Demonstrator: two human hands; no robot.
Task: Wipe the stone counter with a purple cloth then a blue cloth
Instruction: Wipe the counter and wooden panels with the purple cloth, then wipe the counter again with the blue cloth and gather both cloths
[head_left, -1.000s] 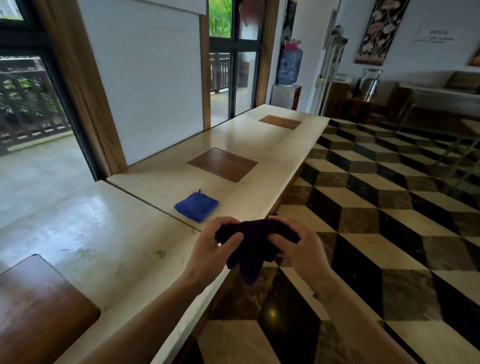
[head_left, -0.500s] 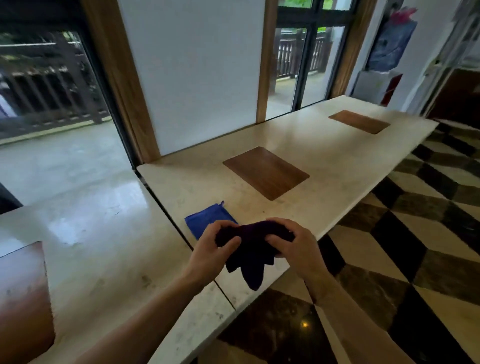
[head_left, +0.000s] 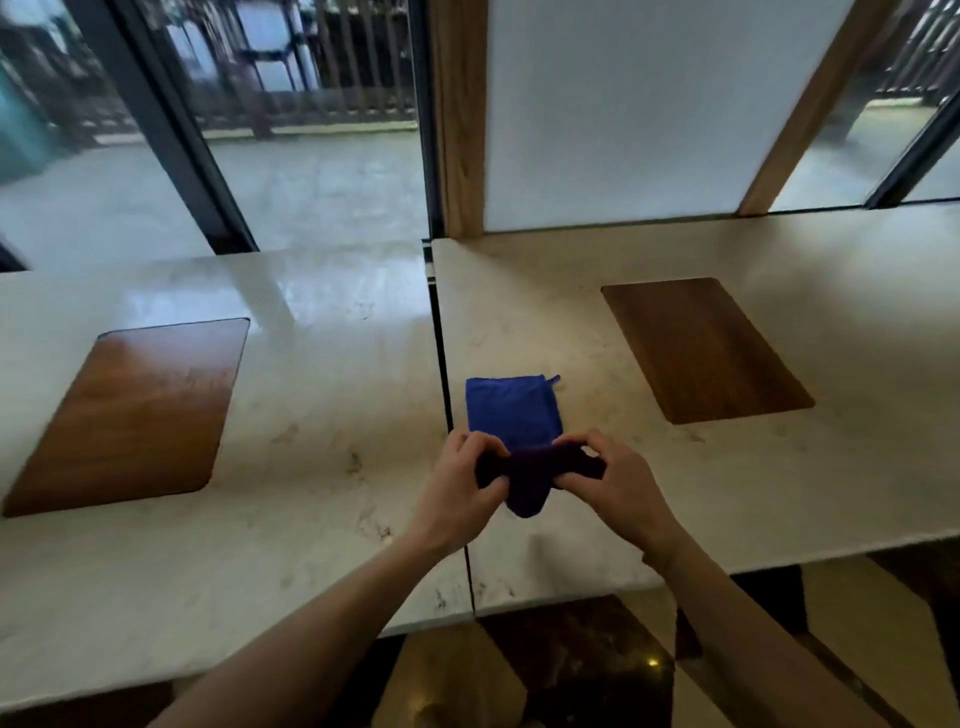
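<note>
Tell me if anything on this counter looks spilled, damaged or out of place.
Nothing stands out. The blue cloth lies folded flat on the stone counter, beside the seam. Both hands, left hand and right hand, hold the purple cloth bunched above it. No spill or breakage shows.

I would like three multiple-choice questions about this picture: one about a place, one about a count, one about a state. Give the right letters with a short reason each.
1. Where does the blue cloth lie?
A. On the floor
B. On the stone counter, just right of its seam
C. On a wooden inlay

2. How many wooden inlays show in the counter?
A. One
B. Two
C. Four

3. What is the state of the purple cloth?
A. Gripped by both hands
B. Spread flat
C. Hanging on the window

Answers: 1 B, it rests flat beside the seam. 2 B, one left, one right. 3 A, the left hand and right hand hold it bunched.
</note>
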